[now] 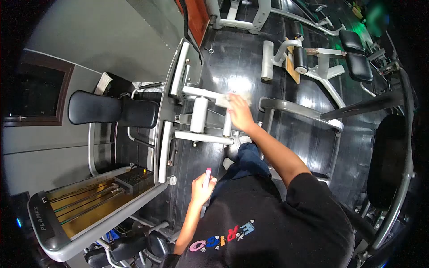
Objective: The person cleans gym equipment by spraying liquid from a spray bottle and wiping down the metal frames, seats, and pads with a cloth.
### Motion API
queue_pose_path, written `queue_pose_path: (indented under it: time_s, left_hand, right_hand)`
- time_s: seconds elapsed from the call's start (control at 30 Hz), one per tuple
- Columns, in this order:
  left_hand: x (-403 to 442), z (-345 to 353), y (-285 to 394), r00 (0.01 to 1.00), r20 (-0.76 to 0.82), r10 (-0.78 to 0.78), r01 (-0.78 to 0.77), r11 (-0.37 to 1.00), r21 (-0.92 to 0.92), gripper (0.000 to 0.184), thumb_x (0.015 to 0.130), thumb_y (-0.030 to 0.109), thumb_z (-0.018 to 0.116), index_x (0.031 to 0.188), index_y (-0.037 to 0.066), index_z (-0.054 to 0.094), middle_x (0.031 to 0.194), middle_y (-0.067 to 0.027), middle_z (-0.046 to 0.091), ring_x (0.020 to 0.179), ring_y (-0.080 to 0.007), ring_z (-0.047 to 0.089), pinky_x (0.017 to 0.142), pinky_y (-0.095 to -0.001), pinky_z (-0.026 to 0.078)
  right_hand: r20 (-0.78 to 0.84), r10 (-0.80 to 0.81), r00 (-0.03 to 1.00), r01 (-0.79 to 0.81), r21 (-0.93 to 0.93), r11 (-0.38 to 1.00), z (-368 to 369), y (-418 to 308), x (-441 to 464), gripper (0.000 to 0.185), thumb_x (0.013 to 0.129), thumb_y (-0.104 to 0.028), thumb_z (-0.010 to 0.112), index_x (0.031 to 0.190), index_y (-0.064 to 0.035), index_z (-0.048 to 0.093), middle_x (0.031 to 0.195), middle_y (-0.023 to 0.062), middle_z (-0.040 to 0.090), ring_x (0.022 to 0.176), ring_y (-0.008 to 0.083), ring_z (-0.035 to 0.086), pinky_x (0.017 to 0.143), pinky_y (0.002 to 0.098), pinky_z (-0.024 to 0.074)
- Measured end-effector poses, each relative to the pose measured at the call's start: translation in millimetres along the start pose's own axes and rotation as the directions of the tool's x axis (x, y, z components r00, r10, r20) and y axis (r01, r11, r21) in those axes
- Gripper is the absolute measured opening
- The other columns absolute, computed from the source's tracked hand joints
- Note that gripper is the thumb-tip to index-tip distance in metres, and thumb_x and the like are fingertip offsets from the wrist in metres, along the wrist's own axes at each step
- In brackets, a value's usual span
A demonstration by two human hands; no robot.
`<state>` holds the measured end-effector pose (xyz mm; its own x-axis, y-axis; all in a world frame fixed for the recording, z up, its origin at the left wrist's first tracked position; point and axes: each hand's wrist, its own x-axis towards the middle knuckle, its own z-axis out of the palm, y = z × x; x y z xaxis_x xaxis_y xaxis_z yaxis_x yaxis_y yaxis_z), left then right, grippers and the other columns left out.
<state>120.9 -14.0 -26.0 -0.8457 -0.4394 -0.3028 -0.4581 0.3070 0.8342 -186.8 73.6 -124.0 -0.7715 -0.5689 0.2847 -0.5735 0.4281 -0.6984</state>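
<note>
My right hand [240, 112] reaches forward and presses a pale cloth [222, 101] against the end of a silver machine bar [201, 92]. The cloth is partly blurred, and my fingers cover some of it. Just below that bar stands a light grey roller [199, 115] on the same machine. Closer to my body, my left hand [202, 190] is closed around a slim white object with a pink-red top [207, 177]. Most of that object is hidden in my fist, so its kind is unclear.
A black padded seat [111, 110] and a weight stack [134, 179] are to the left. Another machine with a black roller [300, 60] stands at the upper right. A grey frame [295, 107] is close to my right arm. Dark shiny flooring [232, 58] lies between the machines.
</note>
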Motion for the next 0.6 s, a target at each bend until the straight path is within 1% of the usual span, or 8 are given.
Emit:
queue_pose_path:
  time_s: [0.03,0.07,0.13,0.27,0.43,0.5,0.57,0.6]
  left_hand:
    - [1,0,2,1.0,-0.001,-0.01,0.01,1.0,0.006,0.018,0.082,0.017,0.067,0.08,0.001,0.06,0.067,-0.0127,0.059,0.061,-0.0259,0.061,0.06,-0.0366,0.048]
    - [1,0,3,1.0,-0.021,0.002,-0.002,1.0,0.017,0.019,0.082,0.018,0.067,0.08,0.001,0.059,0.066,-0.0127,0.059,0.061,-0.0261,0.061,0.06,-0.0366,0.048]
    - [2,-1,7,0.999,-0.037,0.008,-0.007,1.0,0.028,0.019,0.082,0.018,0.067,0.08,0.001,0.059,0.066,-0.0128,0.059,0.061,-0.0262,0.061,0.06,-0.0366,0.048]
    - [15,0,12,0.994,-0.11,0.002,-0.002,1.0,-0.003,0.02,0.082,0.018,0.067,0.079,0.0,0.058,0.066,-0.013,0.059,0.061,-0.0265,0.061,0.059,-0.0364,0.047]
    - [37,4,28,0.991,-0.132,-0.002,-0.001,1.0,-0.019,0.018,0.081,0.017,0.068,0.08,0.001,0.059,0.066,-0.0127,0.058,0.061,-0.0264,0.061,0.059,-0.0361,0.047]
    - [44,7,34,0.99,-0.14,-0.01,0.005,0.999,-0.036,0.017,0.081,0.017,0.068,0.08,0.001,0.059,0.066,-0.0125,0.059,0.061,-0.0263,0.061,0.06,-0.036,0.047]
    - [50,11,40,0.989,-0.147,-0.014,0.006,0.999,-0.053,0.017,0.081,0.016,0.068,0.08,0.001,0.059,0.066,-0.0124,0.059,0.062,-0.0262,0.061,0.06,-0.036,0.047]
    - [53,13,43,0.99,-0.136,-0.032,0.023,0.998,-0.062,0.017,0.081,0.016,0.067,0.08,0.002,0.059,0.066,-0.012,0.059,0.061,-0.0256,0.061,0.06,-0.036,0.047]
  right_hand:
    - [0.169,-0.088,0.982,0.112,-0.143,0.983,6,0,4,0.036,0.087,-0.013,0.055,0.121,-0.0013,0.056,0.138,0.0188,0.049,0.132,0.0355,0.042,0.114,0.0529,0.0262]
    - [0.177,-0.083,0.981,0.107,-0.132,0.985,9,0,1,0.036,0.087,-0.013,0.055,0.121,-0.0013,0.056,0.138,0.0188,0.049,0.132,0.0355,0.042,0.114,0.0529,0.0262]
    - [0.446,-0.043,0.894,0.086,-0.078,0.993,12,-3,-17,0.035,0.086,-0.012,0.056,0.119,-0.0014,0.055,0.133,0.0168,0.053,0.134,0.0325,0.04,0.116,0.0565,0.0198]
    - [0.465,-0.186,0.866,0.225,-0.029,0.974,15,-14,-48,0.031,0.086,-0.013,0.057,0.115,-0.0018,0.056,0.125,0.0159,0.058,0.134,0.0322,0.041,0.117,0.055,0.0193]
    - [0.614,-0.255,0.747,0.174,0.188,0.966,-9,-8,-27,0.023,0.084,-0.013,0.059,0.105,-0.0044,0.056,0.11,0.0152,0.062,0.113,0.035,0.056,0.103,0.0533,0.035]
    - [0.677,-0.233,0.698,0.197,0.132,0.972,-23,-2,-18,0.024,0.089,-0.016,0.056,0.109,-0.0022,0.058,0.107,0.0149,0.065,0.107,0.0286,0.061,0.1,0.045,0.0405]
    - [0.785,0.105,0.611,-0.463,0.247,0.851,-32,0,-15,0.028,0.094,-0.017,0.052,0.114,0.0002,0.059,0.104,0.0119,0.067,0.099,0.0208,0.061,0.092,0.0354,0.0449]
    - [0.775,0.072,0.627,-0.608,0.43,0.668,9,41,-37,0.031,0.097,-0.018,0.049,0.119,0.0015,0.059,0.106,0.0068,0.067,0.095,0.0148,0.058,0.087,0.0286,0.0452]
